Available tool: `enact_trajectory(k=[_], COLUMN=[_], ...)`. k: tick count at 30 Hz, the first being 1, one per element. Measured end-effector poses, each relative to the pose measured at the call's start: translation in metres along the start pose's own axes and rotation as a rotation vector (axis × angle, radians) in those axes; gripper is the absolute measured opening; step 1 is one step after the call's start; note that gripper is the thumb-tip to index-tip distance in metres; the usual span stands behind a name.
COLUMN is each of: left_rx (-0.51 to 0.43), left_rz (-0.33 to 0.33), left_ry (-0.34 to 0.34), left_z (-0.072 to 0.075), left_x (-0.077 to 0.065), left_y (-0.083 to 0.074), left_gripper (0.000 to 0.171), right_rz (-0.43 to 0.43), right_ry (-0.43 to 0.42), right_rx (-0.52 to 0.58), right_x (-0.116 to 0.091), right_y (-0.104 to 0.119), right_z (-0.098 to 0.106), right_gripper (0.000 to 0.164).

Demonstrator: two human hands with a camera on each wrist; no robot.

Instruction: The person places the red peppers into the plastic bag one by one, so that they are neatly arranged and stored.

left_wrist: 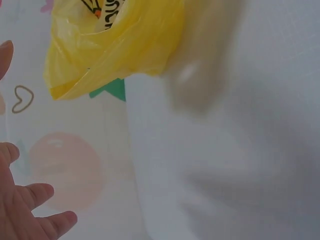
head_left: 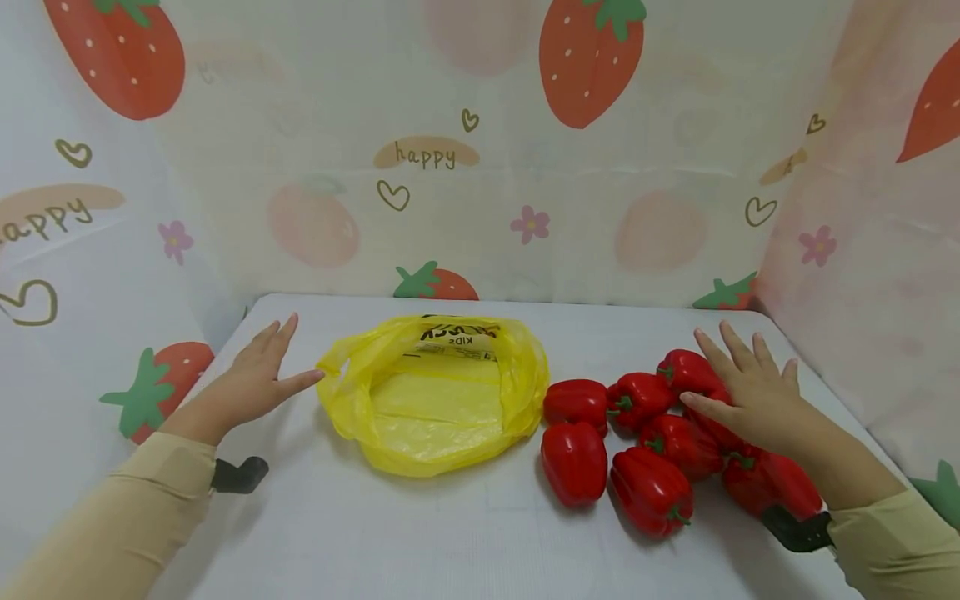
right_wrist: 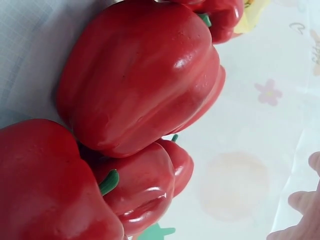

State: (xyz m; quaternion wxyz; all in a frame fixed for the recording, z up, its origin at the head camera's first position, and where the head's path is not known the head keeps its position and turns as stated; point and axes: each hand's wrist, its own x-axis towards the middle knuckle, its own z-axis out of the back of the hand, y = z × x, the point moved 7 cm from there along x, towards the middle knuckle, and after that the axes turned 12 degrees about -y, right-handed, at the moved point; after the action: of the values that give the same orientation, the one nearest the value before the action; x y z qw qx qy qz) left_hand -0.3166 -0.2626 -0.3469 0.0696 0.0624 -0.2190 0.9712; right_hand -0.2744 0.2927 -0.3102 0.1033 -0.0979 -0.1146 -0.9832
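Note:
A yellow plastic bag (head_left: 435, 417) lies in the middle of the table, its mouth spread wide and black print showing on its inner back wall. To its left my left hand (head_left: 255, 375) hovers with fingers spread, the thumb tip close to the bag's rim. Right of the bag is a group of several red bell peppers (head_left: 651, 492) with green stems. My right hand (head_left: 757, 400) is over the right part of this group, fingers spread and holding nothing; it hides parts of some peppers. In the right wrist view, large peppers (right_wrist: 140, 75) fill the left side.
The white table (head_left: 420, 533) has its back edge against a curtain (head_left: 480, 217) printed with strawberries, hearts and flowers. Similar cloth hangs on the left and right sides. A black strap end (head_left: 240, 475) sticks out from the left sleeve, and another (head_left: 797, 532) from the right.

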Motion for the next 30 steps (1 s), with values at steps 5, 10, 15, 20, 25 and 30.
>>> enact_trajectory(k=[5, 10, 15, 20, 25, 30], left_rx=[-0.124, -0.204, -0.239, -0.309, -0.352, -0.383], left_rz=[0.040, 0.057, 0.099, 0.192, 0.252, 0.324], left_ry=[0.009, -0.005, -0.009, 0.007, 0.008, 0.030], left_z=[-0.009, -0.017, -0.027, -0.040, -0.046, -0.052], left_x=[0.003, 0.005, 0.003, 0.000, 0.003, 0.004], left_y=[0.006, 0.010, 0.013, 0.022, 0.026, 0.029], left_gripper=[0.105, 0.107, 0.110, 0.114, 0.113, 0.111], right_rz=[0.001, 0.006, 0.006, 0.003, 0.002, 0.008], right_ry=[-0.001, -0.011, -0.018, -0.018, -0.020, -0.024], right_rx=[-0.006, -0.009, -0.013, -0.003, -0.001, -0.003], right_x=[0.000, 0.001, 0.001, 0.000, 0.000, 0.001], right_y=[0.000, 0.000, -0.001, -0.002, -0.003, -0.003], right_z=[0.000, 0.001, -0.001, -0.005, -0.005, -0.005], right_gripper=[0.092, 0.092, 0.094, 0.095, 0.094, 0.095])
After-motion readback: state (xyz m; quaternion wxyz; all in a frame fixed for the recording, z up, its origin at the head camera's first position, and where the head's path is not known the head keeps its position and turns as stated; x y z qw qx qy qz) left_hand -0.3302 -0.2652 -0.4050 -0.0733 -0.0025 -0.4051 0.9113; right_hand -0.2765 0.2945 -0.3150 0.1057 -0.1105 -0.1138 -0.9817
